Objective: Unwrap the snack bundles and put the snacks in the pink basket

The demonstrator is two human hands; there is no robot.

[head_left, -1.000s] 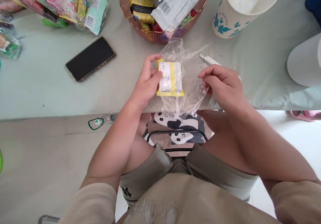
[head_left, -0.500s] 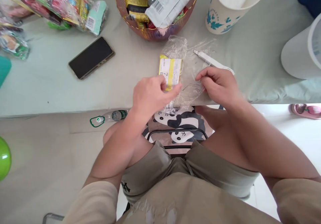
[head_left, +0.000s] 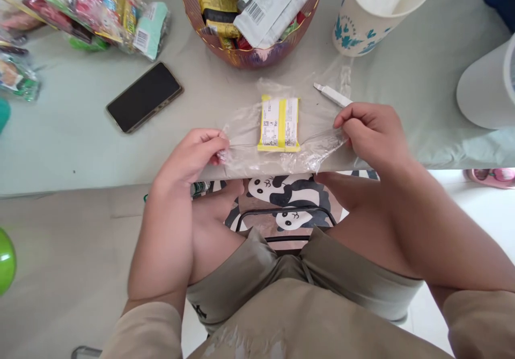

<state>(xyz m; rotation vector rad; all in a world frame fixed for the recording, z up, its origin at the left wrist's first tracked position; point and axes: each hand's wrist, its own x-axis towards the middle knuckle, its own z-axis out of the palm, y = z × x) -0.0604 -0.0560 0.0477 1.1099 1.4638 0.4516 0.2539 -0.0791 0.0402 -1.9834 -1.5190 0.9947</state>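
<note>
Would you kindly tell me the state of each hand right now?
Left hand: closed, pinching one side of the clear plastic film.
Right hand: closed, pinching the opposite side of the same film.

Wears a tan shirt (head_left: 330,316), loose in cut, with short, wide sleeves (head_left: 483,319) and a pale, uneven print (head_left: 240,350) on the front, too blurred to read. Also wears shorts (head_left: 237,273) in a darker grey-olive, with a thin cord (head_left: 308,272) at the middle and a small dark marking (head_left: 199,311) near the left hem. Bare from sleeves to fingers (head_left: 354,110).
</note>
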